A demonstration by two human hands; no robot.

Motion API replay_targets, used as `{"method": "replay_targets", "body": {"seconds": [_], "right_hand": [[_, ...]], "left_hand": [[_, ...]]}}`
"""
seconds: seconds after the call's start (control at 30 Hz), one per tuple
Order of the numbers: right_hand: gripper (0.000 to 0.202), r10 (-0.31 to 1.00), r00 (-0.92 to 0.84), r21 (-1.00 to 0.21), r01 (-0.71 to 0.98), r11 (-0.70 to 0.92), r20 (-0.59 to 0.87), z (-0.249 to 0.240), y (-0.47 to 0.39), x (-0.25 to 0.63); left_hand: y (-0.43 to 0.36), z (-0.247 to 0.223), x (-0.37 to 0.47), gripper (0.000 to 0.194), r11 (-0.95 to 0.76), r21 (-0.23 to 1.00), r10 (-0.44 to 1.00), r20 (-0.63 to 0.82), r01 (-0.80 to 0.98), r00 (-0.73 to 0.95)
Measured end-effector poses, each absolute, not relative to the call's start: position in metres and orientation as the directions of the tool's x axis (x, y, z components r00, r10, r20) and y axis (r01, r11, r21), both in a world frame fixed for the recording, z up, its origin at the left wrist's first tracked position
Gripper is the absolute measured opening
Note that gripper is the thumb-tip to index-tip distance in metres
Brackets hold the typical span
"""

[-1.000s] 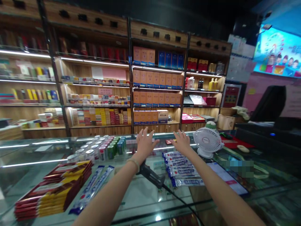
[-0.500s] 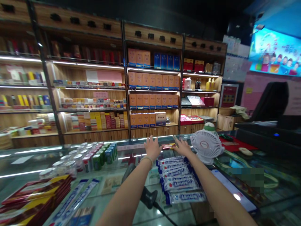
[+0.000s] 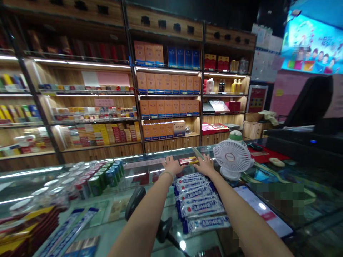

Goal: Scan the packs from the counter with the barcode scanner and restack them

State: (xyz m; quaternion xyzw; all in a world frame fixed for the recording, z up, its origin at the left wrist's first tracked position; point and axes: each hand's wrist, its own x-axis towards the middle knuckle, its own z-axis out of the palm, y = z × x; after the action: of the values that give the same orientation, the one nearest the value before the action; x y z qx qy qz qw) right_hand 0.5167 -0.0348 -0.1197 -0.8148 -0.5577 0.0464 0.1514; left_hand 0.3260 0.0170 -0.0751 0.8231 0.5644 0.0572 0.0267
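Observation:
A small snack bar in a red and yellow wrapper [image 3: 189,161] lies crosswise near the far edge of the glass counter. My left hand [image 3: 171,165] is at its left end, palm down, fingers spread, the thumb side against or very near the wrapper. At the bar's right end is my right hand [image 3: 205,165], also palm down with fingers apart. Whether either thumb presses on the bar I cannot tell. Between my forearms, a row of overlapping blue and white stick packets [image 3: 199,200] covers the near glass.
A white fan [image 3: 232,157] stands right of my right hand, with a phone [image 3: 264,210] nearer. Under my left forearm lies a black corded handheld scanner [image 3: 163,228]. Cans [image 3: 95,185], jars and stacked packets [image 3: 29,232] fill the left. A monitor [image 3: 302,103] rises at right.
The view has turned, so the counter items at left sit farther left. Both hands appear slightly lower, and more of the bar shows between them. The packets keep their arrangement.

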Motion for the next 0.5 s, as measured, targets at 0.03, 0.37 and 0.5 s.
{"method": "replay_targets", "body": {"seconds": [0.03,0.37,0.5], "right_hand": [[0.074,0.923,0.375,-0.299,0.894,-0.335,0.087,-0.120,-0.035,0.517],[0.069,0.940,0.338,-0.300,0.902,-0.310,0.045,-0.118,-0.033,0.521],[0.055,0.953,0.297,-0.318,0.911,-0.262,0.066,-0.113,-0.034,0.521]], "left_hand": [[0.018,-0.077,0.328,0.074,-0.371,0.105,0.929,0.058,0.923,0.366],[0.021,-0.085,0.345,0.077,-0.380,0.070,0.925,0.031,0.922,0.379],[0.023,-0.083,0.339,0.076,-0.372,0.081,0.928,0.018,0.925,0.372]]}}
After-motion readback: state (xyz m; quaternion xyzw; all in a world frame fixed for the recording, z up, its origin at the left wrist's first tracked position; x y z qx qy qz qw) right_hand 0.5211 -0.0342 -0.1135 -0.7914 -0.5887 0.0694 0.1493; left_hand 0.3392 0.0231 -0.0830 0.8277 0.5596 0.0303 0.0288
